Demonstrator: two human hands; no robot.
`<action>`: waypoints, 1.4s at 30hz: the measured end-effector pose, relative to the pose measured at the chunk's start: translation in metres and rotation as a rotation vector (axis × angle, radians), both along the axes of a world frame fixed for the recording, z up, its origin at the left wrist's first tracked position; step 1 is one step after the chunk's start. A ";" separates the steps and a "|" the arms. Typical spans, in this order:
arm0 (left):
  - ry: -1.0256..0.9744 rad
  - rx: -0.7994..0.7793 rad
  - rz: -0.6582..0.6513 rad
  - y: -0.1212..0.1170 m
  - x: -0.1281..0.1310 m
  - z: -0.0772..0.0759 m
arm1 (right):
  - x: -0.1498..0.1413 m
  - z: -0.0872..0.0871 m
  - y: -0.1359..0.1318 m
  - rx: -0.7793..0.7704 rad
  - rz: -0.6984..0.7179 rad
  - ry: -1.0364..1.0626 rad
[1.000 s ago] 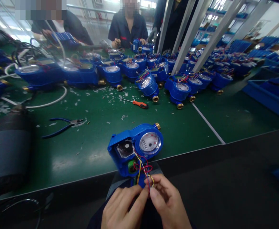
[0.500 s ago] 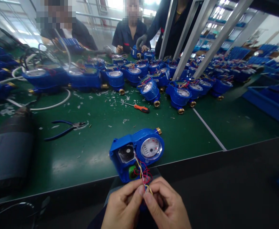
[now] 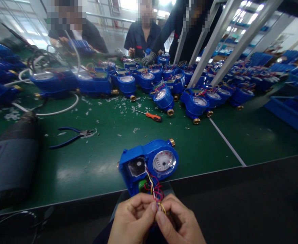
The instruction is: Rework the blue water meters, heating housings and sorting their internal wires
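Note:
A blue water meter [image 3: 136, 153] with a round dial [image 3: 165, 162] and a brass end lies at the table's front edge, its side compartment uncovered. Inside that compartment a green part [image 3: 143, 185] shows. Thin red, yellow and white wires [image 3: 152, 184] run out of it toward me. My left hand [image 3: 136, 217] pinches these wires between thumb and forefinger. Close beside it, my right hand [image 3: 181, 218] also has its fingers closed on the wires, the fingertips of both hands almost touching. The wire ends are hidden by my fingers.
Cutting pliers [image 3: 74, 136] and an orange screwdriver [image 3: 152, 117] lie on the green table [image 3: 108, 132]. A dark heat gun [image 3: 13, 162] is at left. Several blue meters [image 3: 126, 83] line the back; a blue crate [image 3: 289, 113] stands right. Co-workers [image 3: 144, 39] sit and stand opposite.
The view has shifted slightly, so the table's contents sit a little further right. Both my hands keep their pinch on the wires. Opposite, a co-worker's gloved hand has moved lower among the meters.

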State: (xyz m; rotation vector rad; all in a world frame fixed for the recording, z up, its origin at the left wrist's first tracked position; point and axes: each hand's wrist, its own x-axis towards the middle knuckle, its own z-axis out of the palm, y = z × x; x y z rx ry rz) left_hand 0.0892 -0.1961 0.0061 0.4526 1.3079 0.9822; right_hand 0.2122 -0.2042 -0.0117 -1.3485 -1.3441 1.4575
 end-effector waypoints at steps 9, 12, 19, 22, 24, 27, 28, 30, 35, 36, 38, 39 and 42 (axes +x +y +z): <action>0.312 0.110 -0.105 -0.009 -0.002 -0.010 | -0.001 0.003 0.004 -0.137 -0.005 0.147; 0.357 0.134 -0.126 -0.009 -0.001 -0.011 | 0.001 0.008 0.007 -0.144 0.046 0.144; 0.397 0.155 -0.155 -0.008 -0.003 -0.013 | 0.001 0.006 0.009 -0.252 0.091 0.279; 0.408 0.175 -0.233 -0.007 -0.006 -0.016 | 0.000 0.003 0.009 -0.269 0.078 0.338; 0.421 0.202 -0.291 -0.007 -0.008 -0.018 | -0.001 0.002 0.009 -0.276 0.069 0.359; 0.450 0.225 -0.275 -0.006 -0.008 -0.017 | -0.001 0.000 0.009 -0.270 0.066 0.371; 0.454 0.225 -0.263 -0.006 -0.008 -0.017 | -0.001 0.000 0.009 -0.267 0.066 0.370; 0.459 0.230 -0.270 -0.005 -0.008 -0.016 | -0.001 0.000 0.010 -0.269 0.070 0.359; 0.488 0.285 -0.377 -0.003 -0.015 -0.015 | 0.001 0.003 0.008 -0.212 0.062 0.199; 0.518 0.313 -0.391 -0.003 -0.017 -0.015 | 0.002 0.004 0.008 -0.152 0.042 0.118; 0.605 0.400 -0.436 -0.003 -0.022 -0.013 | 0.001 0.006 0.006 0.002 -0.015 -0.064; 0.655 0.456 -0.461 -0.003 -0.023 -0.012 | 0.000 0.007 0.005 0.074 -0.048 -0.143; 0.824 0.665 -0.456 -0.002 -0.027 -0.008 | -0.003 0.008 0.006 0.244 -0.136 -0.309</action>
